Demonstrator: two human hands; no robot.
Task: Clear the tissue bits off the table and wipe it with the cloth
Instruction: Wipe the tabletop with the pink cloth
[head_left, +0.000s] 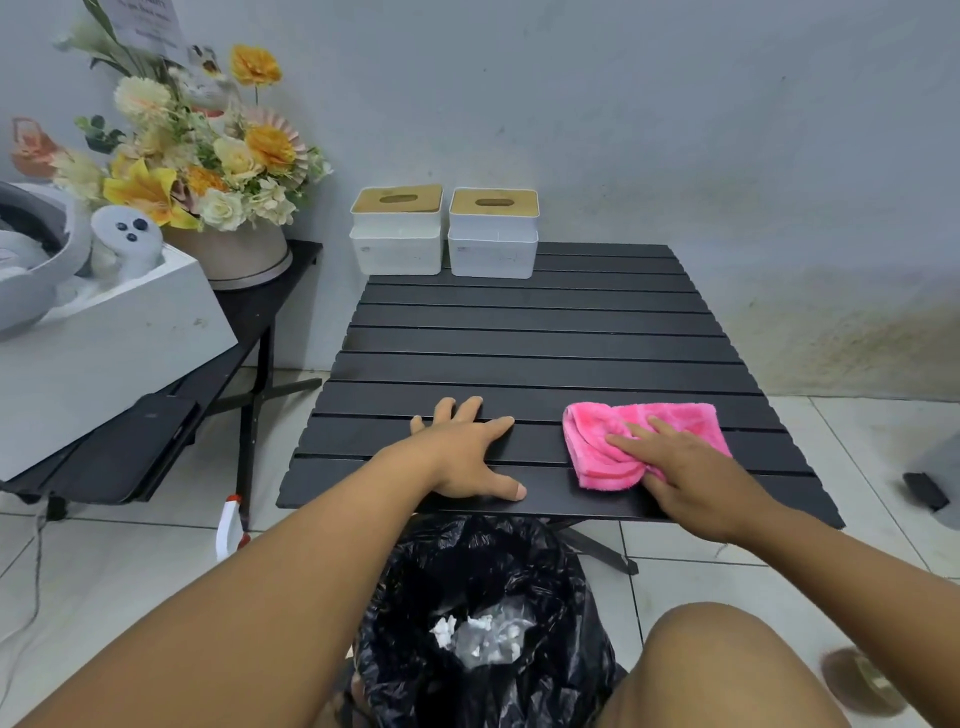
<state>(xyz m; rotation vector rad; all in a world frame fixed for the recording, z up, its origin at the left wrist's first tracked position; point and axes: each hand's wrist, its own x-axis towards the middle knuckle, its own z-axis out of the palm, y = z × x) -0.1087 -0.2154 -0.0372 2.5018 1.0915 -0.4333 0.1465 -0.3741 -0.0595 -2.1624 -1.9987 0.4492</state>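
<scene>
Pink microfibre cloth (602, 452) lies bunched on the near right part of the black slatted table (545, 332), with the right hand (685, 467) pressed flat on top of it, fingers spread and fairly straight. Whether the thumb tucks under the fabric I cannot tell. The left hand (467, 447) rests palm down on the near slats just beside the cloth, fingers splayed and holding nothing, apparently bracing the table. The hands are apart, one cloth-width between them.

Tissue bits (483, 631) sit in the black bin bag (467, 561) standing under the near edge, between the person's knees. I see none left on the tabletop, though small scraps caught in the gaps between slats would be hard to make out against the dark surface. So the clearing looks done and the wiping is in hand.

Several things could go wrong from here. The cloth is crumpled, so it would cover only a narrow strip and might leave streaks. A long stroke toward the far end could knock the two white tissue boxes (397, 228), which stand at the back edge. Any scrap dragged along could drop through a slat gap onto the floor rather than into the bag. Leaning hard on the near edge might rock this light folding table.
</scene>
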